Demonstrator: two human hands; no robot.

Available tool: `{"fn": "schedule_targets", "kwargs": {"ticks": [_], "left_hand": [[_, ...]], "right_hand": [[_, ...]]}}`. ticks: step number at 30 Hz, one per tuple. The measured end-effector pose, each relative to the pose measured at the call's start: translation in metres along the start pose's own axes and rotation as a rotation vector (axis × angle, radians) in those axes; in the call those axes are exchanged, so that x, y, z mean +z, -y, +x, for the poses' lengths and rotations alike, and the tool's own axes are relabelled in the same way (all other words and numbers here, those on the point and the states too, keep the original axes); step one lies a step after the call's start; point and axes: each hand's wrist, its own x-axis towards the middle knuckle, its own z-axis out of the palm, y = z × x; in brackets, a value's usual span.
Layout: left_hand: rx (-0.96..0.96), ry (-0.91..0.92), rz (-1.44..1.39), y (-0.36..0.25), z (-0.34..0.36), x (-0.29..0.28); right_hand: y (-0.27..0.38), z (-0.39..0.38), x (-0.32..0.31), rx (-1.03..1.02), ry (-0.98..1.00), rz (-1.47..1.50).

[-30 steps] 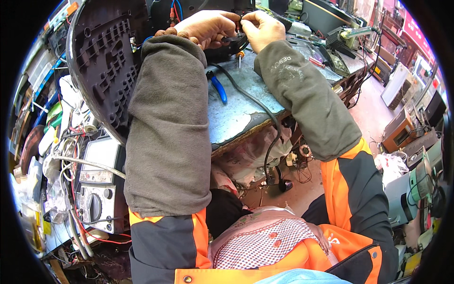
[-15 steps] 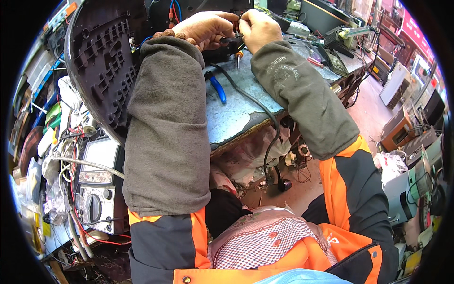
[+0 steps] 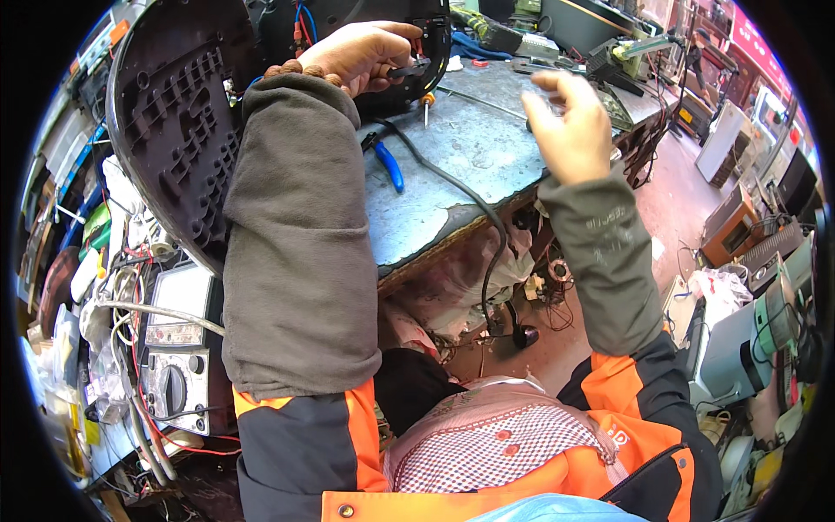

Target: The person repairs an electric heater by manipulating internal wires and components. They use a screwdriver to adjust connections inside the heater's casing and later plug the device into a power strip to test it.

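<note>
At the top of the view my left hand (image 3: 361, 56) is closed around a small black part (image 3: 409, 70), beside the large black plastic housing (image 3: 178, 122) with its moulded ribs. Red and blue wires (image 3: 304, 24) come out of the housing near that hand. My right hand (image 3: 570, 122) is raised over the right side of the bench, thumb and fingers apart, with nothing visible in it. A screwdriver with an orange handle (image 3: 428, 99) lies under the part. Blue-handled pliers (image 3: 389, 167) rest on the bench next to a dark cable (image 3: 435, 161).
An analog multimeter (image 3: 178, 383) stands at the left among tangled wires. The worn metal bench top (image 3: 478, 157) ends in a chipped front edge, and the cable hangs over it. Tools and electronic parts crowd the far right bench, with old devices on the floor beyond.
My right hand has pulled away from my left hand toward the right and nearer to me, and its fingers have spread. My left hand has shifted slightly left, still at the housing.
</note>
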Motion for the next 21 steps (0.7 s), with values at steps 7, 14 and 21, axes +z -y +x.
{"fn": "schedule_targets", "kwargs": {"ticks": [7, 14, 21], "left_hand": [[-0.017, -0.046, -0.014, -0.001, -0.003, -0.001], [-0.053, 0.014, -0.077, 0.002, -0.003, -0.007], [-0.046, 0.044, -0.06, -0.003, -0.005, -0.007]], "right_hand": [[-0.001, -0.01, -0.012, -0.182, 0.062, -0.255], [0.038, 0.062, 0.078, -0.331, 0.012, 0.228], [0.026, 0.086, 0.126, -0.257, 0.082, 0.244]]}}
